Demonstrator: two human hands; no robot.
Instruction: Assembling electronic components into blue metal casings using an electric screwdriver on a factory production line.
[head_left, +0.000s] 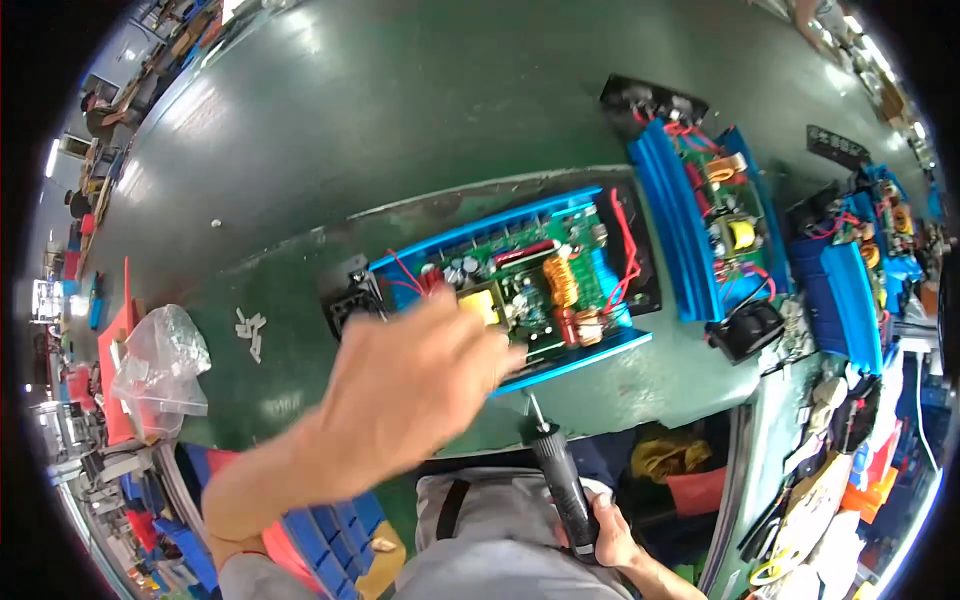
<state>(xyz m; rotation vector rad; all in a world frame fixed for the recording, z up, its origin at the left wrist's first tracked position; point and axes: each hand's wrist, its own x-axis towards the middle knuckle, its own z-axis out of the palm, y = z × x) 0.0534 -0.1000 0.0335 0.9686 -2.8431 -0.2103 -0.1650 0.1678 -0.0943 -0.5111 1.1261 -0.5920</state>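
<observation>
Taking clock directions from the middle of the view, see one clear plastic bag (pixel 162 360) at nine o'clock, then several small white pieces (pixel 243 327) closer in, too bunched to count surely. Between seven and eight, find one left hand (pixel 420 370), blurred, fingers bent over the near left part of one blue-sided circuit unit (pixel 530 305) at the centre; cannot tell grip opening, contact or contents. On this unit, count one yellow block (pixel 480 303) and one orange coil (pixel 560 280). At five o'clock, see one right hand (pixel 612 535), grip closed round the lower end of one black power screwdriver (pixel 562 485), pointing between eleven and twelve, toward the unit's near wall. Between two and three, count a second blue-sided unit (pixel 672 215); at three, a third blue-sided unit (pixel 850 300), partly hidden. Note a narrow gap between central and second units, a slim strip along the near edge of the green bench (pixel 450 120), and broad room from ten to twelve.
</observation>
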